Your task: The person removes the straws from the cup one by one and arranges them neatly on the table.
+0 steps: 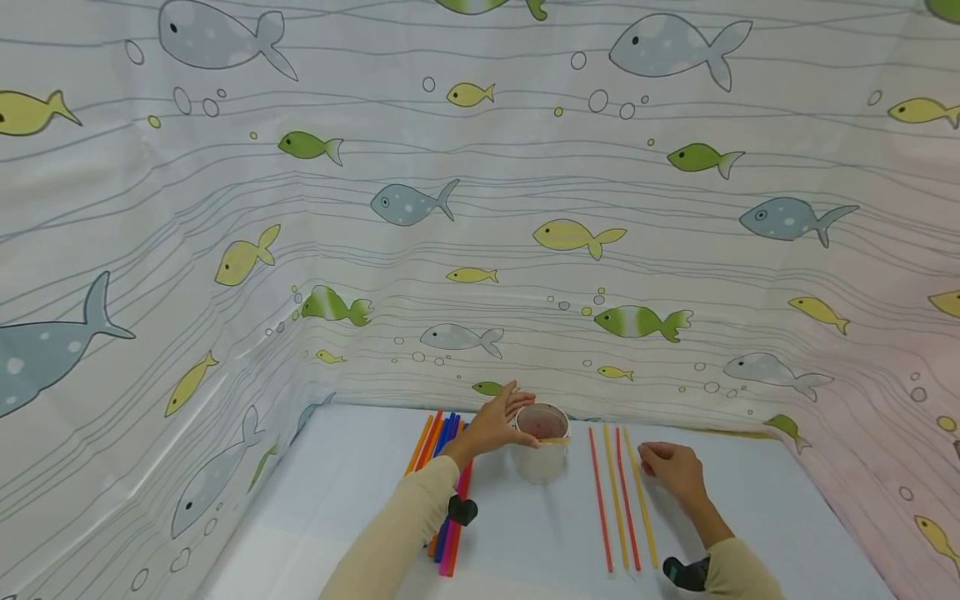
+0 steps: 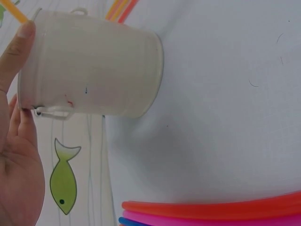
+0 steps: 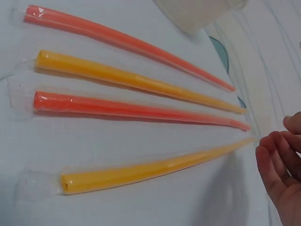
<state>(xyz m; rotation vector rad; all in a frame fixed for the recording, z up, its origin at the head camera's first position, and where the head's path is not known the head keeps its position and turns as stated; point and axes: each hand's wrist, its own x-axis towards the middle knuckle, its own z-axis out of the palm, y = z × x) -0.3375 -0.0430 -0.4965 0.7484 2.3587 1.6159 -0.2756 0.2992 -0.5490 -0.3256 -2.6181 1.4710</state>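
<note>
My left hand (image 1: 491, 423) holds the white bucket (image 1: 542, 467) at its rim, with the thumb on the near side and the fingers toward the back. Right beside the thumb tip, a yellow straw (image 2: 14, 10) crosses the rim; part of it is hidden. Past the far end of the rightmost yellow straw (image 3: 155, 168) hovers my right hand (image 1: 675, 471), its fingers loosely bent around nothing. That straw lies in clear wrapping, alongside a red straw (image 3: 141, 110), another yellow straw (image 3: 141, 82) and a further red straw (image 3: 127, 44).
Under my left forearm lies a bundle of long orange, blue, pink and red tubes (image 1: 453, 550). A white table (image 1: 547, 558) carries everything. Behind it stands a fish-patterned wall covering (image 1: 517, 317), close to the bucket and the straws' far ends.
</note>
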